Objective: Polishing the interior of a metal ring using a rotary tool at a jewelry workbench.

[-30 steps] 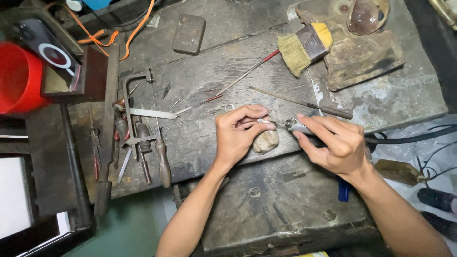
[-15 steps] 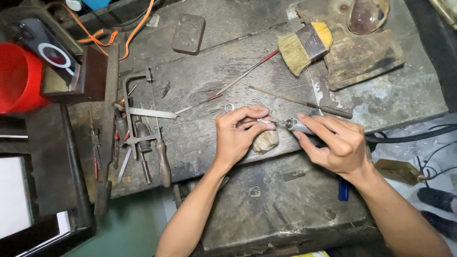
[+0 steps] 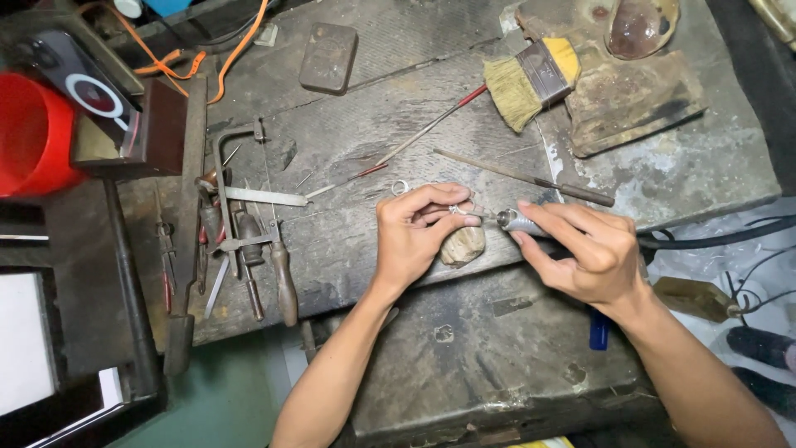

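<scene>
key relation: small silver piece (image 3: 457, 211) pinched at left fingertips, lay just left of the tool tip, touching or nearly so; contact too small to tell
left hand (image 3: 414, 236): fingers closed on the silver piece, held above a rounded tan wooden peg (image 3: 463, 245), heel resting on the bench (image 3: 348, 141)
right hand (image 3: 584, 253): fingers wrapped shut around a slim metal handpiece (image 3: 518, 221), gripped like a pen
long axis: handpiece ran left to right, tip leftward, dark cable (image 3: 713, 239) trailing right
nearer hand: both met at the piece, near the bench's near edge
materials: bench scarred, grey, grimy wood; piece bright metal; peg worn smooth
surroundings: bristle brush (image 3: 531, 79) far right, jeweller's saw frame (image 3: 240, 191) and files at left, red tub (image 3: 33, 133) far left
</scene>
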